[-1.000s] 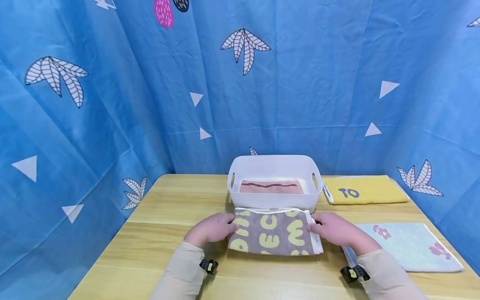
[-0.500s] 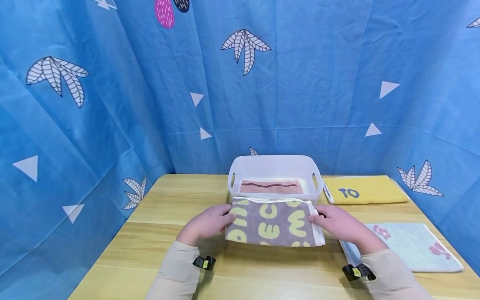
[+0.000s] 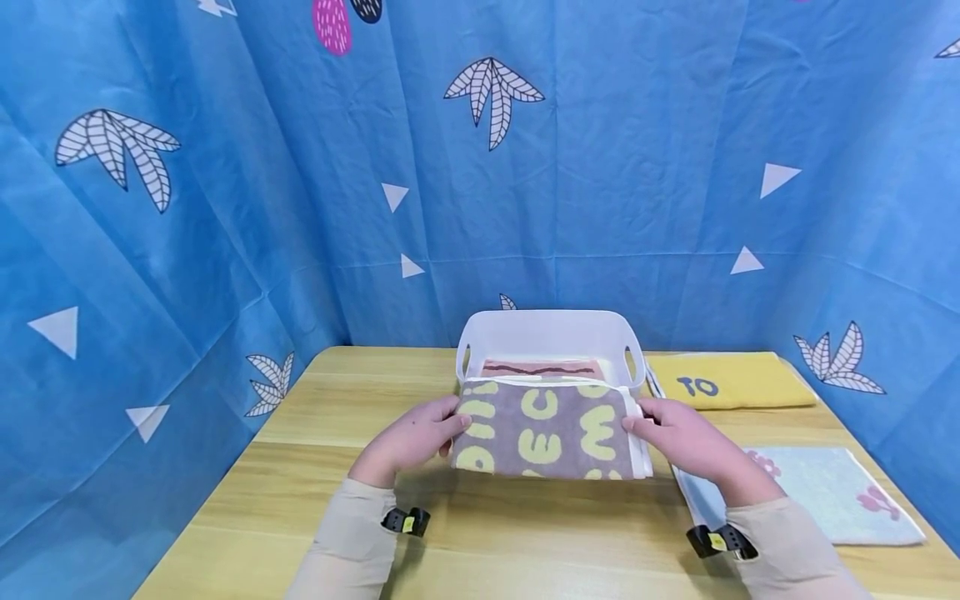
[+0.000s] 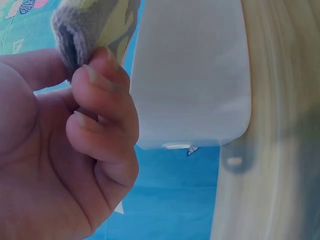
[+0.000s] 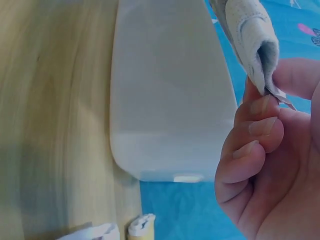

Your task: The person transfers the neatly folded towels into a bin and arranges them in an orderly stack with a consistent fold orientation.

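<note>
A folded grey-purple towel (image 3: 540, 429) with yellow letters is held up in front of the white basket (image 3: 551, 329), covering its near side. My left hand (image 3: 411, 440) pinches the towel's left edge between thumb and fingers. At the opposite end, my right hand (image 3: 682, 437) pinches the white-bordered edge. Both wrist views show the towel's folded end between thumb and fingertips, with the basket wall beyond and the tabletop below it. Inside the basket lies a pink towel (image 3: 543, 368) with a dark wavy stripe, partly hidden by the raised towel.
A folded yellow towel (image 3: 738, 379) marked "TO" lies right of the basket. Nearer, a pale blue towel (image 3: 825, 492) with pink flowers lies partly under the right forearm. Blue curtains (image 3: 622, 183) stand around the wooden table (image 3: 300, 450).
Both hands have lifted the grey-purple towel up and toward the basket. Its top edge now overlaps the basket's front rim and hides part of the pink towel.
</note>
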